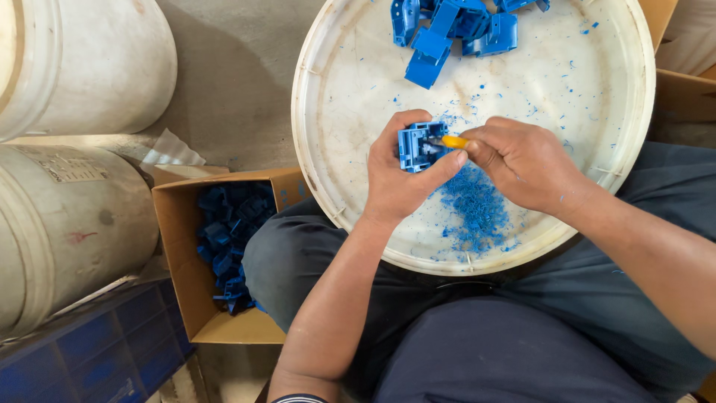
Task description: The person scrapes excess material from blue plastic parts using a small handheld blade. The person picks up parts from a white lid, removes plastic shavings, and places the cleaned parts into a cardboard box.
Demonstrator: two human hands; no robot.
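My left hand [399,179] grips a small blue plastic part [416,145] over a round white lid [328,172] resting on my lap. My right hand [522,160] holds a yellow-handled cutting tool [453,141] whose tip touches the part. Under both hands, blue plastic shavings [473,205] lie heaped on the lid. Several more blue plastic parts [455,30] are piled at the lid's far edge.
A cardboard box [183,261] holding several blue parts [227,239] stands on the floor to my left. Two large white drums [82,67] [60,231] lie farther left. A blue crate [89,351] sits at the bottom left. More cardboard [682,93] is at the right.
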